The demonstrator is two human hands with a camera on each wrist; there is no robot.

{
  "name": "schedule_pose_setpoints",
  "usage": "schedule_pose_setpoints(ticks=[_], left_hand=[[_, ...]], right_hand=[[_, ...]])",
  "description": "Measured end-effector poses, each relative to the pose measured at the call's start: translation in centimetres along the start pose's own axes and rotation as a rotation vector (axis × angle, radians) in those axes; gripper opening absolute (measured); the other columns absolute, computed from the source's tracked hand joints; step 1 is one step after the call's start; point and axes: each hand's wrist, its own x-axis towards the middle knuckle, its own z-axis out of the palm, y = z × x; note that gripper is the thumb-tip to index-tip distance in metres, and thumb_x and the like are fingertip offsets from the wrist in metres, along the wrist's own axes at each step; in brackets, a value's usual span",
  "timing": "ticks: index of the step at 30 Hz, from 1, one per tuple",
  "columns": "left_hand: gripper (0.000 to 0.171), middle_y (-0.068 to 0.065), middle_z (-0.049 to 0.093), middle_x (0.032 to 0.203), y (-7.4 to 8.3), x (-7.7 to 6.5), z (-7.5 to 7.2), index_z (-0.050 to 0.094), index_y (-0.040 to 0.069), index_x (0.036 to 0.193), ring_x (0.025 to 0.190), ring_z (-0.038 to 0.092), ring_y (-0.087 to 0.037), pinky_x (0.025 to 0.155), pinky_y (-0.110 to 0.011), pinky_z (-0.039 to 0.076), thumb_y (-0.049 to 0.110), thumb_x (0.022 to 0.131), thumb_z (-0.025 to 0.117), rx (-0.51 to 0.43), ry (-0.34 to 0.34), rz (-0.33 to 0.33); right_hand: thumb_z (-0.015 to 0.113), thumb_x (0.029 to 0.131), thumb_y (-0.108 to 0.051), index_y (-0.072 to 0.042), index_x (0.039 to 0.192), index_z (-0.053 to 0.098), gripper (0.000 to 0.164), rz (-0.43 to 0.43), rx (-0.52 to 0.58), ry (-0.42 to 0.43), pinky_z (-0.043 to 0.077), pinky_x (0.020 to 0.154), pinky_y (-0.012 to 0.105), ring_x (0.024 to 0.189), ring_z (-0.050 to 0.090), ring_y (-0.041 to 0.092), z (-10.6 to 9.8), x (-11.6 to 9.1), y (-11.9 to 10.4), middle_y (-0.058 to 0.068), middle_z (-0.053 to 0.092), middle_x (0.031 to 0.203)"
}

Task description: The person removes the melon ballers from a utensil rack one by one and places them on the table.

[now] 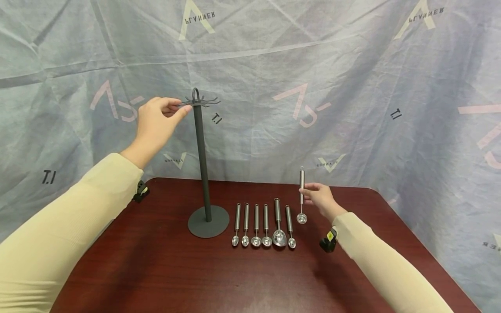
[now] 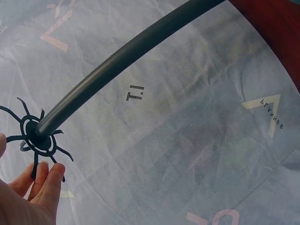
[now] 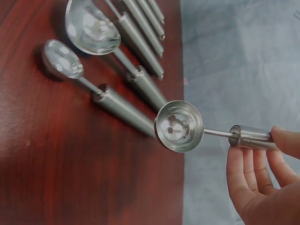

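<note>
A dark grey utensil stand [image 1: 201, 152] rises from a round base, with a ring of thin hooks [image 2: 40, 136] and a loop at its top. My left hand [image 1: 158, 119] holds the hooks on the ring's near-left side between thumb and fingers. My right hand [image 1: 321, 199] pinches the steel handle of a melon baller [image 1: 302, 187] and keeps it upright above the table's right half. Its round, hollow bowl [image 3: 179, 126] hangs at the lower end in the head view. The fingers [image 3: 248, 173] lie along one side of the handle and the thumb on the other.
Several steel scoops [image 1: 256, 224] lie in a row on the dark red table [image 1: 235, 278], right of the stand's base. One larger scoop [image 1: 278, 230] is among them, with a small oval one [image 1: 291, 230] at the row's right end. A grey printed cloth [image 1: 250, 130] hangs behind.
</note>
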Motion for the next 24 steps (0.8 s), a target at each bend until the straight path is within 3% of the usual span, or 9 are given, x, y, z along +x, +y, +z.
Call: schedule_pose_setpoints(ticks=[7,13,24], left_hand=[[0.051,-0.014,0.062,0.111,0.2,0.1,-0.2,0.067,0.006,0.122,0.105,0.063,-0.027,0.094,-0.037,0.05,0.047,0.091,0.064,0.001,-0.005,0.003],[0.051,-0.015,0.062,0.113,0.3,0.2,-0.2,0.067,0.006,0.122,0.106,0.063,-0.028,0.094,-0.038,0.05,0.047,0.091,0.064,0.002,-0.018,0.001],[0.051,-0.014,0.062,0.113,0.3,0.0,0.0,0.067,0.007,0.121,0.106,0.063,-0.026,0.094,-0.037,0.05,0.047,0.091,0.063,0.005,-0.012,-0.001]], right_hand=[[0.064,0.094,-0.011,0.006,0.127,0.053,0.039,0.052,-0.013,-0.028,0.059,0.068,0.025,0.079,0.063,0.017,0.0,-0.1,1.6,0.003,0.063,0.092],[0.063,0.094,-0.01,0.006,0.129,0.052,0.04,0.094,-0.025,-0.075,0.059,0.08,0.038,0.079,0.062,0.02,0.1,-0.3,3.4,0.007,0.064,0.094],[0.063,0.094,-0.008,0.013,0.13,0.048,0.045,0.142,-0.012,-0.149,0.06,0.076,0.039,0.069,0.062,0.016,-0.2,0.2,5.7,0.009,0.066,0.092]])
